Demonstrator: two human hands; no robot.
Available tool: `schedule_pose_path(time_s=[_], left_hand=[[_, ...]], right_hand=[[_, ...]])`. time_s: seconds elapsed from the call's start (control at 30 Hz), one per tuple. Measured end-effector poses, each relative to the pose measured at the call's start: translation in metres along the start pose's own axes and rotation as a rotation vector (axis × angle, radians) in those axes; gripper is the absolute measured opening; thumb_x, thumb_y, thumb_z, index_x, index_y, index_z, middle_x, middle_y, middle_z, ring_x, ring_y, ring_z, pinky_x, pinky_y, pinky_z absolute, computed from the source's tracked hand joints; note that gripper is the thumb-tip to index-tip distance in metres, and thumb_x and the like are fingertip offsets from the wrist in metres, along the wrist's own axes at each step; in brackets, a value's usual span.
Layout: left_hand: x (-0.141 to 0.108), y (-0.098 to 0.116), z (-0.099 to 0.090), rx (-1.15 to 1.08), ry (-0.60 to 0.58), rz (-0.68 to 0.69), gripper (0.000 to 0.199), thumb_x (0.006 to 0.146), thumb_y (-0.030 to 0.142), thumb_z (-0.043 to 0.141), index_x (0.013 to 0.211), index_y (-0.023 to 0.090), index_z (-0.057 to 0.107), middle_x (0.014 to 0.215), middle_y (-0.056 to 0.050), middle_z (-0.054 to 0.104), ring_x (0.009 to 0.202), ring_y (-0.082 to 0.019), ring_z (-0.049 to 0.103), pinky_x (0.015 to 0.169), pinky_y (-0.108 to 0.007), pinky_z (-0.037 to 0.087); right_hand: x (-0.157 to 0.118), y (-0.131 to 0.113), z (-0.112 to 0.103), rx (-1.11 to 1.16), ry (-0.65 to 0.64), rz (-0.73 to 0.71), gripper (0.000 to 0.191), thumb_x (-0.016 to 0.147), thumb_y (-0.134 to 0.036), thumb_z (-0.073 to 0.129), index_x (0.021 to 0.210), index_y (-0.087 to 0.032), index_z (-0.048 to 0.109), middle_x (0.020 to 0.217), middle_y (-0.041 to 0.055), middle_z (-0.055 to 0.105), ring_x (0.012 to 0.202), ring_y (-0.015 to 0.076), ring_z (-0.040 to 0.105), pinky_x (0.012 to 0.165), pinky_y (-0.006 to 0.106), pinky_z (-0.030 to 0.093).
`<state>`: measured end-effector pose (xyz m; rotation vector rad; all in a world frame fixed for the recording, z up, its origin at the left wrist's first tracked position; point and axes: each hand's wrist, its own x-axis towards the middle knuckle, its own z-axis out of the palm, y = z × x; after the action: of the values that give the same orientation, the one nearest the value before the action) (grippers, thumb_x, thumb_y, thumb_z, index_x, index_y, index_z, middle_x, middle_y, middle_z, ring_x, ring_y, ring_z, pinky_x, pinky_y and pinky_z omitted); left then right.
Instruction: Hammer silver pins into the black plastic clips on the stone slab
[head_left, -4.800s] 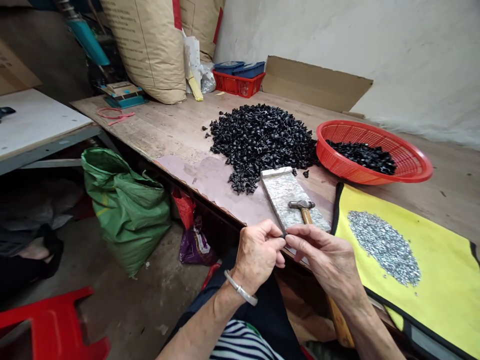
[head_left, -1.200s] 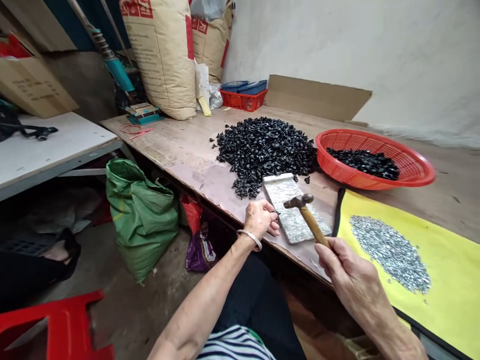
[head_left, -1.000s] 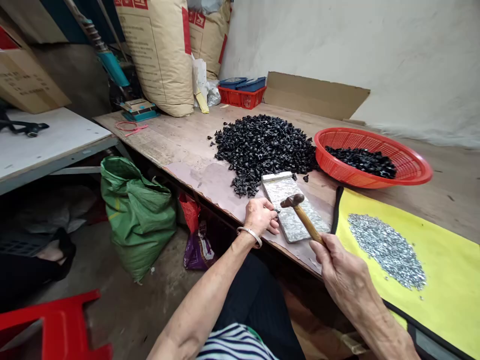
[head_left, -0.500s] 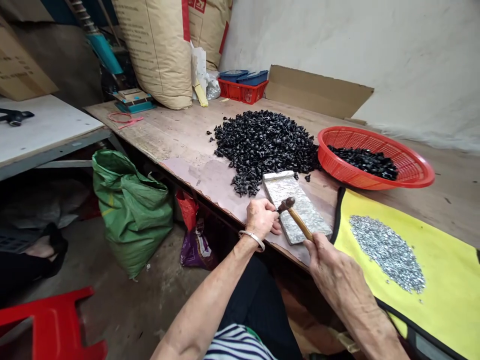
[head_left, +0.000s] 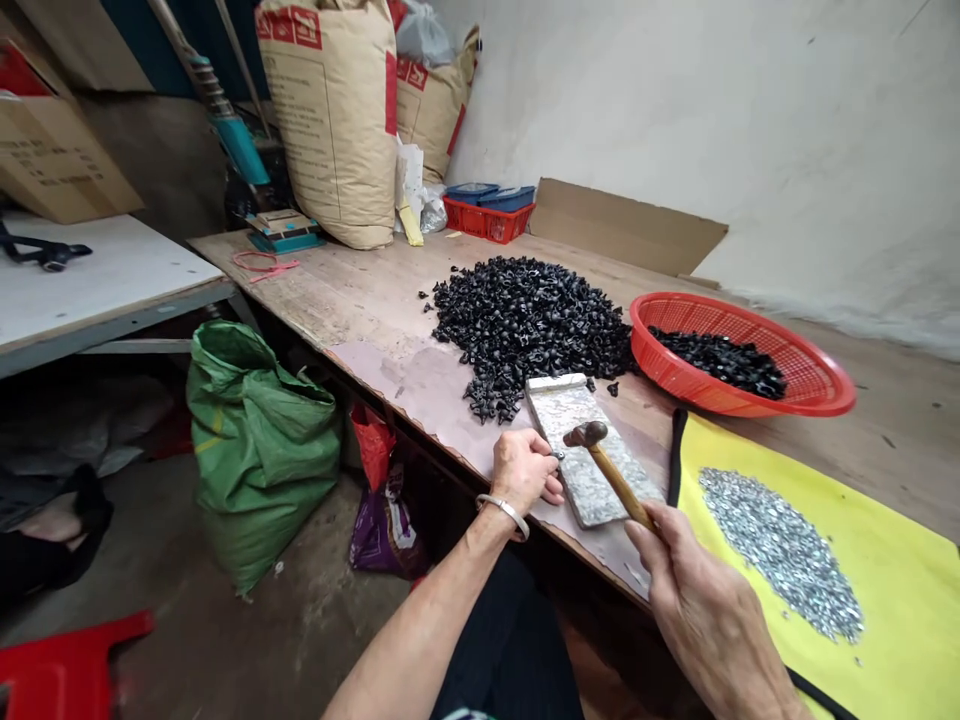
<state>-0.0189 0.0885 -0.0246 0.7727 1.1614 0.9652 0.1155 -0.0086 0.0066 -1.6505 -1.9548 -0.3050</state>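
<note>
My left hand [head_left: 523, 470], with a bracelet at its wrist, pinches a small dark part [head_left: 558, 456] at the left edge of a grey stone slab [head_left: 611, 485]. In my right hand [head_left: 694, 570] is the wooden handle of a hammer [head_left: 616, 484]; its head is over the slab, just right of my left fingertips. Beyond the slab lies a heap of small black parts [head_left: 532, 320]. More black parts sit in a red mesh basket [head_left: 821, 385]. Small shiny metal pieces [head_left: 784, 550] are spread on a yellow cloth [head_left: 911, 590] at the right.
Large paper sacks [head_left: 330, 130], a red crate [head_left: 489, 218] and a cardboard sheet [head_left: 626, 225] stand at the back of the table. Left of the table are a green sack [head_left: 262, 450] and a red stool [head_left: 67, 670]. Part of a person's foot [head_left: 52, 523] shows at far left.
The hammer head has moved slightly right, away from my left fingertips, and my right hand has shifted right. My left hand keeps its pinch. The whole view has tilted up a little.
</note>
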Motion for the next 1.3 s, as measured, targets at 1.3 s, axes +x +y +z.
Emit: schedule_pose_path(time_s=[1.3], left_hand=[[0.002, 0.002, 0.002, -0.015, 0.023, 0.003, 0.019, 0.064, -0.003, 0.049, 0.057, 0.015, 0.045, 0.033, 0.004, 0.048, 0.028, -0.013, 0.048, 0.031, -0.025, 0.047]], right_hand=[[-0.004, -0.003, 0.012, -0.442, 0.122, -0.109, 0.020, 0.089, -0.015, 0.044, 0.089, -0.010, 0.064, 0.060, 0.0018, 0.061, 0.040, 0.0108, 0.047, 0.041, 0.025, 0.029]])
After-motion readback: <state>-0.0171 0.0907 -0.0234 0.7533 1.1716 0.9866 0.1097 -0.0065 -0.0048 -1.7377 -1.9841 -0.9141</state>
